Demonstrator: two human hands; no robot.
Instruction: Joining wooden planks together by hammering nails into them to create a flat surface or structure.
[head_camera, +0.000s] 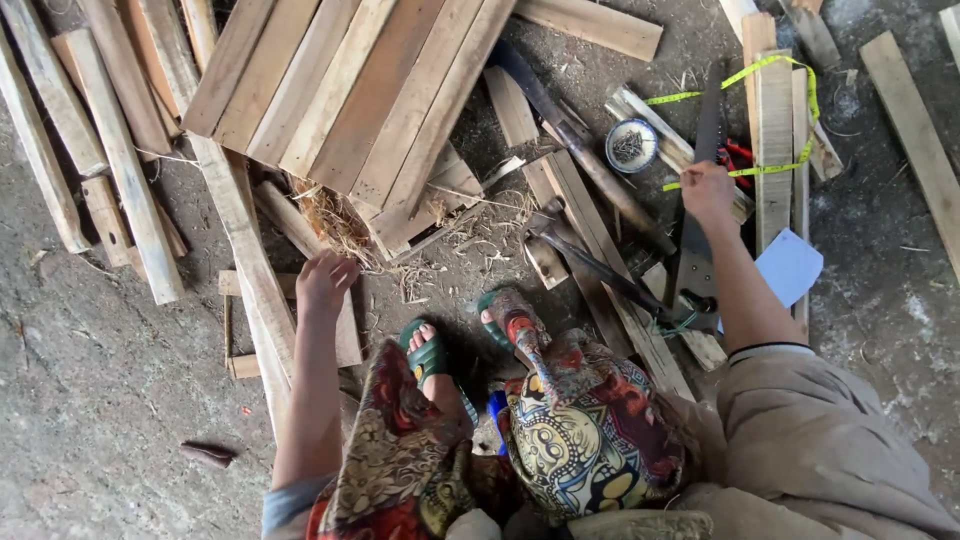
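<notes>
I look down at my knees and green sandals on a dirt floor. My left hand (325, 280) rests on a long wooden plank (250, 265) lying beside a stack of planks (350, 90). My right hand (706, 190) reaches out over a hand saw (698, 215) and a yellow tape measure (770, 120), fingers curled down at them; whether it grips either is unclear. A narrow wooden slat (773, 150) lies under the tape.
A small round tin of nails (631, 146) sits left of the saw. A hammer or axe with a dark handle (590, 265) lies among offcuts. Loose planks (100, 150) spread at the left. A pale blue sheet (790, 268) lies right of my arm.
</notes>
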